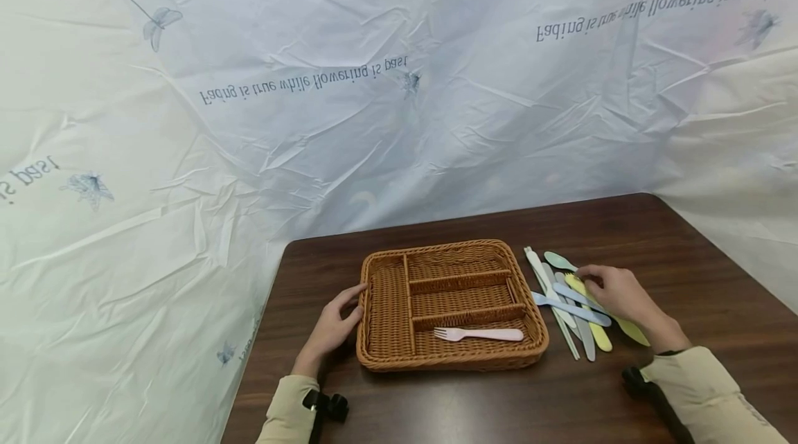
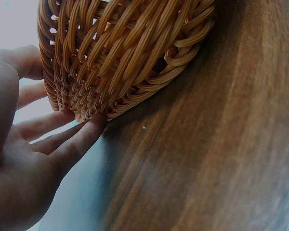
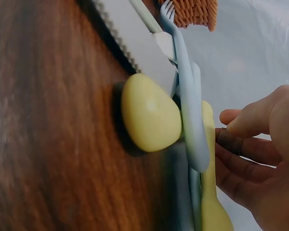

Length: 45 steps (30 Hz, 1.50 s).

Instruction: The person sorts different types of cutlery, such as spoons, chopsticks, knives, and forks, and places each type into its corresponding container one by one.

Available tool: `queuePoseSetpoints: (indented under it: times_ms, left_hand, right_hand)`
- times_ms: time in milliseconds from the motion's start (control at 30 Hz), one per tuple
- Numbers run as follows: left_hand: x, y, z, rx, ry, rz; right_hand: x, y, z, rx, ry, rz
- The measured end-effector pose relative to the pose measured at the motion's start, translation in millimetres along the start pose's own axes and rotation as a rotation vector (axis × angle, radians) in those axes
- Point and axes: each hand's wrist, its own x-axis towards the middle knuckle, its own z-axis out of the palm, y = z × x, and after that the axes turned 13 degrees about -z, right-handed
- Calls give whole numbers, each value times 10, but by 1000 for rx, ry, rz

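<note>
My left hand (image 1: pixel 333 326) rests its fingertips against the left side of a woven wicker basket (image 1: pixel 385 362); in the left wrist view its fingers (image 2: pixel 79 144) lie fairly straight along the weave. Inside the basket's front compartment is a pale pink fork (image 1: pixel 489 334). My right hand (image 1: pixel 623 295) reaches over a pile of cutlery right of the basket, fingers loosely bent. Its fingertips are right by a mint green spoon (image 1: pixel 559 262) and a yellow spoon (image 1: pixel 634 333). Thumb and forefinger nearly meet in the right wrist view, with nothing visible between them.
The pile also has a light blue fork (image 1: pixel 582 312), a yellow fork (image 1: pixel 601 339), a grey knife (image 1: pixel 587 343) and pale sticks (image 1: pixel 570 343), several crossing each other. Dividers split the basket into compartments. A printed white curtain (image 1: pixel 436 153) hangs behind the dark wooden table (image 1: pixel 430 406).
</note>
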Motion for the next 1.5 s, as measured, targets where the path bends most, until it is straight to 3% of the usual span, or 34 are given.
queuePoseSetpoints:
  times_ms: [1300, 1500]
  left_hand:
    - [16, -4, -16, -10, -20, 6]
    - [121, -254, 44, -12, 8, 17]
  right_hand:
    - [147, 25, 146, -82, 24, 41]
    - [172, 14, 134, -89, 2, 83]
